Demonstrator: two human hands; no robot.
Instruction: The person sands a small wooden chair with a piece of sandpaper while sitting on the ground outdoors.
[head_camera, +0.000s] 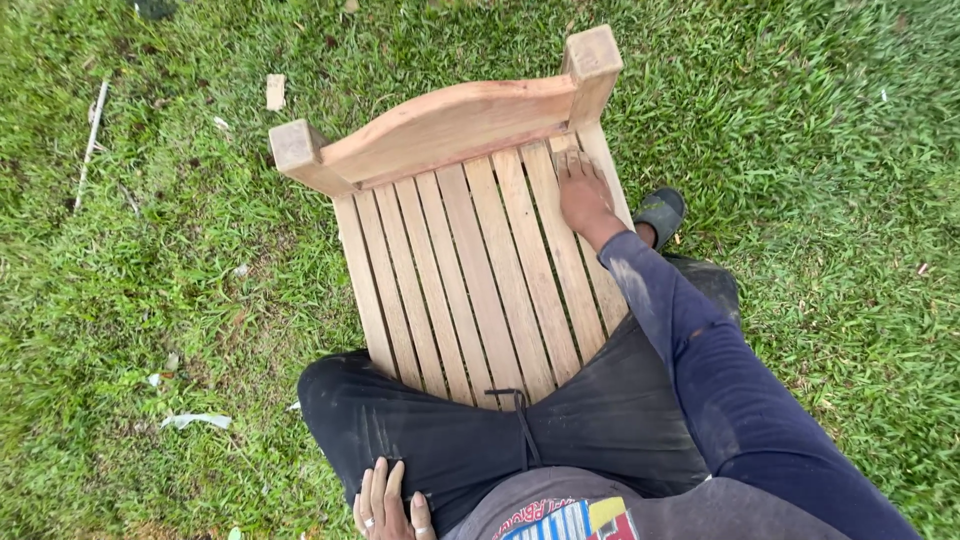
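A slatted wooden chair (460, 250) stands on grass below me, its curved rail (450, 125) and two square post tops at the far end. My right hand (582, 193) lies flat, palm down, on the slats near the right post, sleeve in dark blue. My left hand (390, 505) rests on my left thigh at the bottom edge, fingers spread, rings on two fingers. My legs in black trousers (430, 425) straddle the near end of the slats. Neither hand holds anything.
Grass (830, 200) surrounds the chair. A small wood offcut (275, 91) lies beyond the rail at left, a thin stick (92, 135) farther left, and white scraps (195, 420) at lower left. My dark shoe (660, 213) shows to the right of the chair.
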